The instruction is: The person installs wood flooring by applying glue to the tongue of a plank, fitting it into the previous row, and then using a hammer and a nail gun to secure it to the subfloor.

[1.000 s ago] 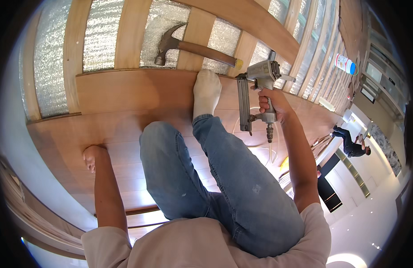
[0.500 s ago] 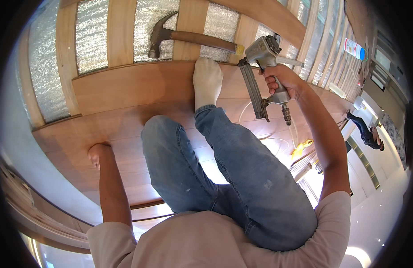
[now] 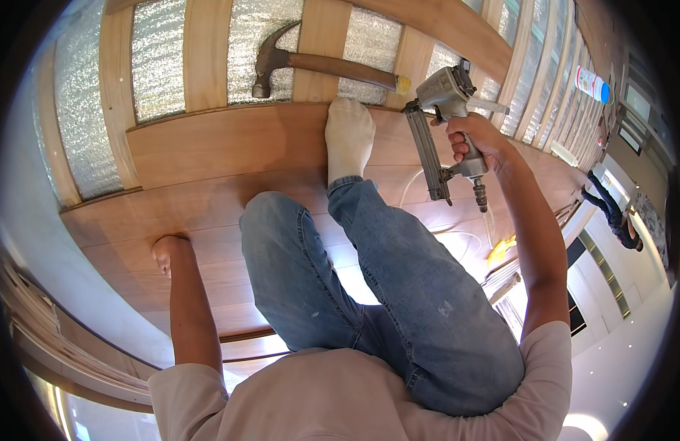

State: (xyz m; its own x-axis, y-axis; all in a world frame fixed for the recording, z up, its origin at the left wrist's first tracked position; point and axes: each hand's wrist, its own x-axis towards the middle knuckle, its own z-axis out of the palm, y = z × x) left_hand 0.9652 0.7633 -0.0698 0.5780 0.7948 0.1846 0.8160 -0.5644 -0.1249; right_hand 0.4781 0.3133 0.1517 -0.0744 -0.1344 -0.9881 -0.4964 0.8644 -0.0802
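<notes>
My right hand [image 3: 478, 140] is wrapped round the handle of a grey metal air nail gun [image 3: 441, 95], held up over the boards at the right of my knees. The gun's long magazine slants downward, and an air fitting [image 3: 480, 195] hangs below its grip. At the left, my left hand [image 3: 167, 253] leans on the wooden floor boards [image 3: 119, 257]; its visible fingers seem laid against the wood, partly hidden by the wrist. A claw hammer [image 3: 340, 66] with a wooden handle lies beyond my socked foot [image 3: 350, 136], across the wooden battens [image 3: 206, 55].
Silvery foil sheeting [image 3: 159, 62] shows between the battens. A pale hose [image 3: 421, 176] runs behind the nail gun, near a yellow item [image 3: 502, 250]. A white bottle with a blue cap [image 3: 591, 84] is at far right. Another person [image 3: 616, 213] is in the background.
The whole view has shifted slightly, so things appear a little farther right and lower. My hands keep the same poses. The background person's legs have changed position.
</notes>
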